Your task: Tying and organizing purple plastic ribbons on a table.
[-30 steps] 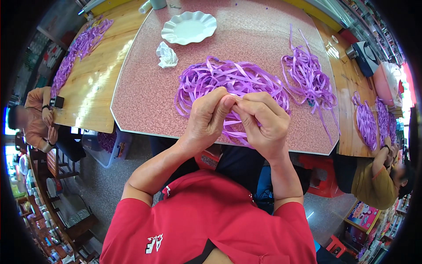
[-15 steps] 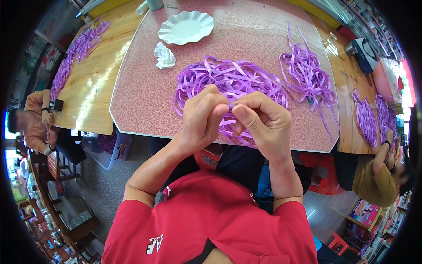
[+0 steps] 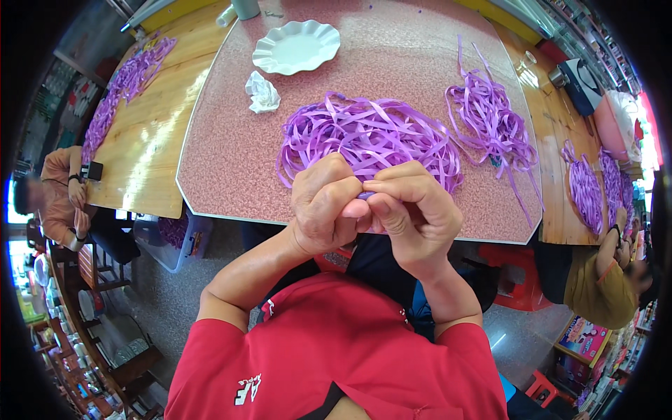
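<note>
Both my hands meet in front of the table's near edge, fingertips touching. My left hand (image 3: 325, 201) is closed, thumb and fingers pinched on a small purple piece of ribbon (image 3: 365, 196). From the other side my right hand (image 3: 417, 211) pinches the same piece; most of it is hidden by the fingers. Just beyond the hands lies a large loose heap of shiny purple ribbon (image 3: 381, 133). A second, smaller heap of ribbon (image 3: 490, 115) spreads on the right part of the table, with loose ends trailing toward the near edge.
The pink speckled table (image 3: 231, 161) bears a white scalloped plate (image 3: 297, 47) and a crumpled white tissue (image 3: 262, 92). At wooden side tables sit a person at left (image 3: 59, 185) and another at right (image 3: 595, 287), near more purple ribbon. A plastic bin (image 3: 164, 245) stands on the floor.
My two hands have come slightly nearer to my body, still pinching together. The purple piece between the fingertips now sits lower. The ribbon heaps look unchanged.
</note>
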A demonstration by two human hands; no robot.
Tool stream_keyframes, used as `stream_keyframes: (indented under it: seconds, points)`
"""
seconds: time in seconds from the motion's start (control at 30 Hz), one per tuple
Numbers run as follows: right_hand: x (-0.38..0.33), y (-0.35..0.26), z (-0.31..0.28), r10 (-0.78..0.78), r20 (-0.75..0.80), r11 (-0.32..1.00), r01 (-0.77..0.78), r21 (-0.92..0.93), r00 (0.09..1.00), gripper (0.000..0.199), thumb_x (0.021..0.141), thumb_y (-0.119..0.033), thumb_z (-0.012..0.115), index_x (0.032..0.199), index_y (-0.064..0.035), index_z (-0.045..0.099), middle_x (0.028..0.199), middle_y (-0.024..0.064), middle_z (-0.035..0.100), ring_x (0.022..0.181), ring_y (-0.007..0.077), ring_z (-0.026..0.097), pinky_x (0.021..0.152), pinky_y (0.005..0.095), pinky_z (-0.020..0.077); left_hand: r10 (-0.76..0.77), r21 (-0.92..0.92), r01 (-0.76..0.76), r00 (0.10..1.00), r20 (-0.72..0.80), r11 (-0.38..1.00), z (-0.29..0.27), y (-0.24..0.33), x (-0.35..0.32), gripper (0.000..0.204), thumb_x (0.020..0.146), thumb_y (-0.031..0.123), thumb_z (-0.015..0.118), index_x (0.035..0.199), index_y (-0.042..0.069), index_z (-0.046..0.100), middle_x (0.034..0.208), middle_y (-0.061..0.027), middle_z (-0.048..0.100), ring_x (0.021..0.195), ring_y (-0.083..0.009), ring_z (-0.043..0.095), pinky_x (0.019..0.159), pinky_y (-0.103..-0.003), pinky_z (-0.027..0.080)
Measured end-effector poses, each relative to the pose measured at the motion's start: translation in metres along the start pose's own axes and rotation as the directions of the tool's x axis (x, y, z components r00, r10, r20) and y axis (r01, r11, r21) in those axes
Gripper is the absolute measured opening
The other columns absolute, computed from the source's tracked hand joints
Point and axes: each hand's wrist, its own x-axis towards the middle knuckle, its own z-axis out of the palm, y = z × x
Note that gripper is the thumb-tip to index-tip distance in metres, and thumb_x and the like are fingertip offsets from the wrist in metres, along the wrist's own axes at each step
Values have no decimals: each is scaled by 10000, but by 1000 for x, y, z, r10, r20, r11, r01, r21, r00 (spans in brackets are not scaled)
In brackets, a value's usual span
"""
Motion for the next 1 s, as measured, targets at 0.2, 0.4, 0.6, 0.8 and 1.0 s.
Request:
stream_keyframes:
  seconds: [0.2,0.4,0.6,0.8,1.0]
  points:
    - [6,17,-2,-277,46,945,281,-166,960,105,917,-59,662,980,24,647,942,124,625,656,102,589,571,211,476,-213,-147,217,976,45,965,-2,7,-1,200,986,198,544,903,16,549,654,-89,502,508,-209,484,448,-332,356]
    - [7,16,-7,-95,60,994,98,-56,994,97,925,-15,628,1006,38,633,988,127,598,675,113,612,573,218,499,-316,-213,356,927,200,910,-12,7,5,239,1023,218,473,919,14,541,685,-89,499,573,-213,493,512,-336,383]
    - [5,18,-10,-75,32,995,77,-57,997,113,922,3,623,1028,40,630,1007,123,592,663,105,611,568,216,509,-503,-306,603,792,346,737,-18,13,6,275,1032,248,456,956,-2,541,757,-79,483,669,-184,473,599,-314,391]
    - [3,13,-9,-33,16,995,34,-89,999,138,910,23,632,1047,46,630,1029,124,597,686,103,619,580,209,513,-487,-278,566,818,305,776,-19,11,1,169,997,167,532,984,-1,543,773,-85,467,663,-192,457,590,-315,378]
    - [-1,13,-17,-32,57,983,42,-179,998,147,892,44,647,1039,48,640,1027,122,594,693,102,618,581,206,509,-375,-231,439,886,274,868,-19,7,0,126,976,124,561,996,3,537,779,-96,471,649,-201,462,564,-327,374]
